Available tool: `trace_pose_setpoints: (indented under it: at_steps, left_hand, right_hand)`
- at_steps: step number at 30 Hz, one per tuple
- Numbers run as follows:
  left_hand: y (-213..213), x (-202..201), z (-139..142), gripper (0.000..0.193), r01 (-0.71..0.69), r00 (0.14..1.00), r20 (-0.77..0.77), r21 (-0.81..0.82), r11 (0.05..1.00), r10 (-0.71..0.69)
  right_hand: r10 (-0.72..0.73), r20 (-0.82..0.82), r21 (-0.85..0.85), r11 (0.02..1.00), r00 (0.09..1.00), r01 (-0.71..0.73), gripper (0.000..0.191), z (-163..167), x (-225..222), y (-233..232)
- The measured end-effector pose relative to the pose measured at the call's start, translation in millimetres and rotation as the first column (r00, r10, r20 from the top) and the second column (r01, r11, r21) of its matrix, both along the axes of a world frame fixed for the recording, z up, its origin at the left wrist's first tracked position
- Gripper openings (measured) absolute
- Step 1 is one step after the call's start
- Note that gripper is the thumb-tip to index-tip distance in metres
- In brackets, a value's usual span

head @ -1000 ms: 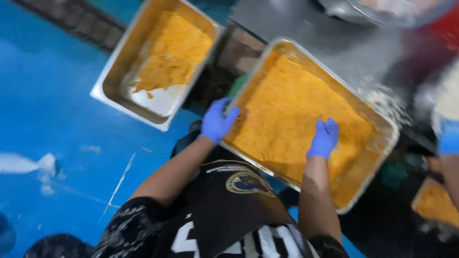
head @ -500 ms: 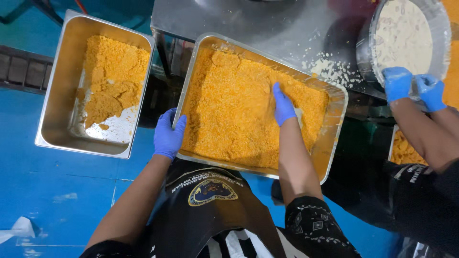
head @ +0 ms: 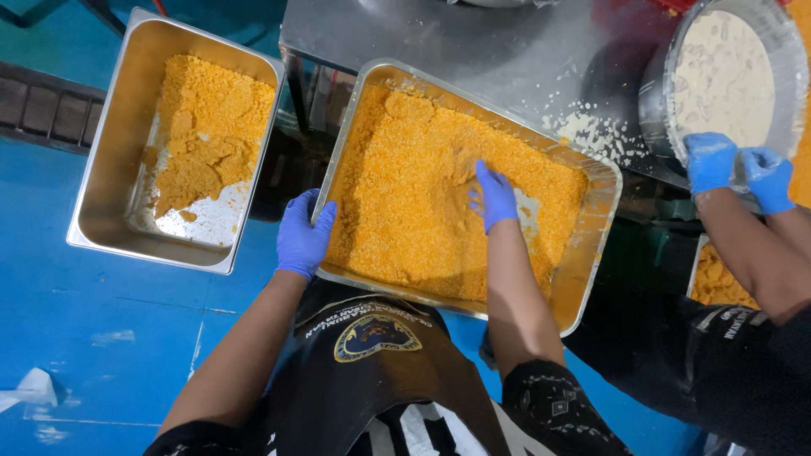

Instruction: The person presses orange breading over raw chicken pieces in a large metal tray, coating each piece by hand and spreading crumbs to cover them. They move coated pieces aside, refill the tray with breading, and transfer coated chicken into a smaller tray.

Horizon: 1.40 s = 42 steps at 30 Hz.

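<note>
A large steel tray full of orange crumbs sits in front of me, its far end resting on a steel table. My left hand, in a blue glove, grips the tray's near-left rim. My right hand, also gloved in blue, presses flat into the crumbs in the middle of the tray, where a patch of bare metal shows beside it.
A second steel tray to the left holds a smaller heap of orange crumbs. A co-worker's two blue-gloved hands work at a round steel bowl of white batter on the steel table. The floor is blue.
My right hand has slid further right and nearer across the crumbs. My left hand stays on the tray rim. The co-worker's hands have moved a little lower at the bowl.
</note>
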<state>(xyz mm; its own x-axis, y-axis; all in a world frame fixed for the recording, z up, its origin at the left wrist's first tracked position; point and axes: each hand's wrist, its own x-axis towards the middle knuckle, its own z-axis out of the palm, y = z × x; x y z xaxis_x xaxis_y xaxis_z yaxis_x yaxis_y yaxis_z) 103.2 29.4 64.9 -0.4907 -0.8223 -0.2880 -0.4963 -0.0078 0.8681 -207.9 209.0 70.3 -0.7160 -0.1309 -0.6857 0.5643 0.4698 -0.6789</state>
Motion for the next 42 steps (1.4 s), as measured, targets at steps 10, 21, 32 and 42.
trace_pose_setpoints:
  at_steps: [10, 21, 32, 42]
  left_hand:
    - [-1.4, -1.0, 11.9, 0.05, 0.009, 0.998, 0.057, 0.052, 0.999, -0.012]
    - [-1.9, 3.3, -7.0, 0.049, 0.044, 0.999, 0.003, -0.034, 0.998, -0.044]
    - [-0.2, 4.6, -20.4, 0.053, 0.075, 0.996, 0.052, -0.067, 0.995, -0.072]
    - [1.1, 4.2, -26.0, 0.048, 0.073, 0.997, 0.018, -0.035, 0.997, -0.072]
  right_hand:
    - [-0.033, 0.419, -0.408, 0.886, 0.907, 0.221, 0.046, -9.5, -8.3, 9.6]
    - [0.698, -0.709, 0.567, 0.65, 0.102, -0.507, 0.042, -6.1, 61.4, 77.5]
    - [0.775, -0.577, 0.663, 0.628, 0.258, -0.408, 0.089, -5.5, 115.5, 41.5]
    - [0.939, -0.3, 0.712, 0.338, 0.169, -0.615, 0.109, -30.9, 126.6, 26.3]
